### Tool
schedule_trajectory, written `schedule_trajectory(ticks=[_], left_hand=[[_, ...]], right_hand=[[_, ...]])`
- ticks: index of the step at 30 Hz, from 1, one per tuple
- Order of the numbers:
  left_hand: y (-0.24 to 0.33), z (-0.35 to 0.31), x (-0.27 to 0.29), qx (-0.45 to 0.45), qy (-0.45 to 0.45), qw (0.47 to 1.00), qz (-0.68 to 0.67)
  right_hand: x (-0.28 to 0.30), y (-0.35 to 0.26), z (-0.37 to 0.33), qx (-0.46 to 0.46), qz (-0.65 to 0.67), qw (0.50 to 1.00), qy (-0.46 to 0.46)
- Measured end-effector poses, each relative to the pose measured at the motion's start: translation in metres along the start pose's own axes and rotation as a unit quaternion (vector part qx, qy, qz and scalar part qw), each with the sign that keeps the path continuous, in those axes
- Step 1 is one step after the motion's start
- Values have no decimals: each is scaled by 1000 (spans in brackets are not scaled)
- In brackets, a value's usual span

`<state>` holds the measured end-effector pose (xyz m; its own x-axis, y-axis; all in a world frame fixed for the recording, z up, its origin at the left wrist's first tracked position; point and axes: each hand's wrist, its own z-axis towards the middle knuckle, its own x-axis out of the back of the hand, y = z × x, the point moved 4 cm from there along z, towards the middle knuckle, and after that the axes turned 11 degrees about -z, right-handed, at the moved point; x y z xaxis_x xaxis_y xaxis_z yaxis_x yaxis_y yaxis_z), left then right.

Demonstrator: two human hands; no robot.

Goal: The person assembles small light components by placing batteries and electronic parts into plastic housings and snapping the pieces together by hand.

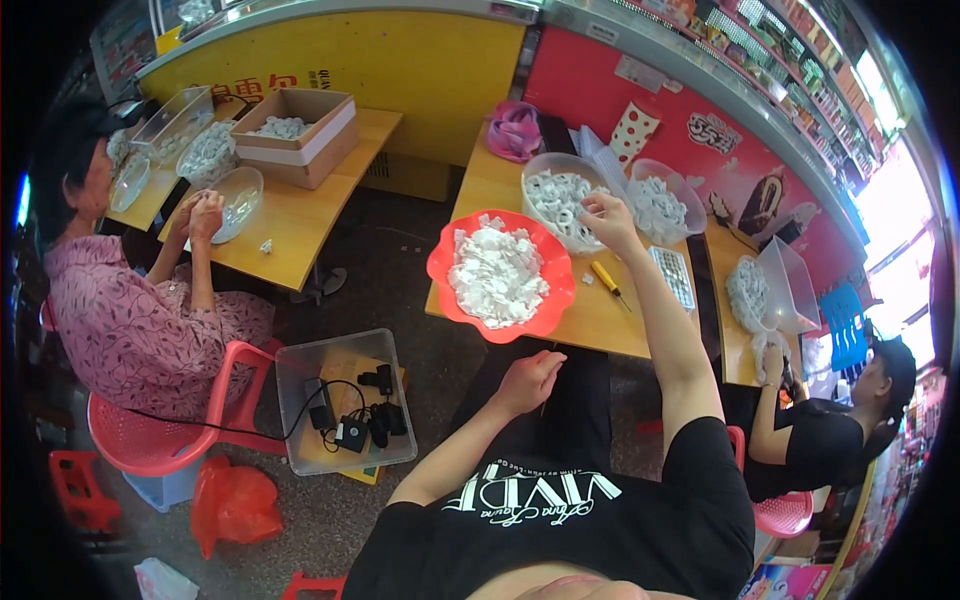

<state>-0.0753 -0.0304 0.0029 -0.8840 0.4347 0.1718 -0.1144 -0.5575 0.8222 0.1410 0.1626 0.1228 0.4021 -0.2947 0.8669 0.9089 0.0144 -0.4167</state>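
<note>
My right hand (611, 224) reaches over the near right edge of a clear round tub (530, 203) filled with small white and grey ring-shaped pieces (562, 195). Its fingers are bent together at the tips, and whatever they hold is too small to make out. Low in front of the table, over my lap, my left hand (533, 381) hangs with loosely extended fingers and nothing visible in it. Between the hands, a red scalloped bowl (441, 262) heaped with white flakes (497, 272) overhangs the table's front left corner.
A yellow-handled screwdriver (606, 278) and a tray of small parts (673, 278) lie on my table (600, 325). Another tub (665, 205) stands behind. Persons work at tables on both sides. A clear bin with black adapters (345, 400) sits on the floor at left.
</note>
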Motion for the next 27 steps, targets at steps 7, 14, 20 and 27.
schedule_trajectory(ticks=[7,14,20,27], left_hand=[[-3,-12,12,-11,39,999,-17],[-3,-5,2,-4,12,998,-61],[-5,-6,-11,63,-28,995,-68],[23,43,-36,218,63,899,-375]], right_hand=[[-47,-25,24,-7,-152,984,-94],[5,12,-23,-50,260,963,40],[10,16,-127,-113,443,876,-153],[6,14,-193,-111,550,815,-146]])
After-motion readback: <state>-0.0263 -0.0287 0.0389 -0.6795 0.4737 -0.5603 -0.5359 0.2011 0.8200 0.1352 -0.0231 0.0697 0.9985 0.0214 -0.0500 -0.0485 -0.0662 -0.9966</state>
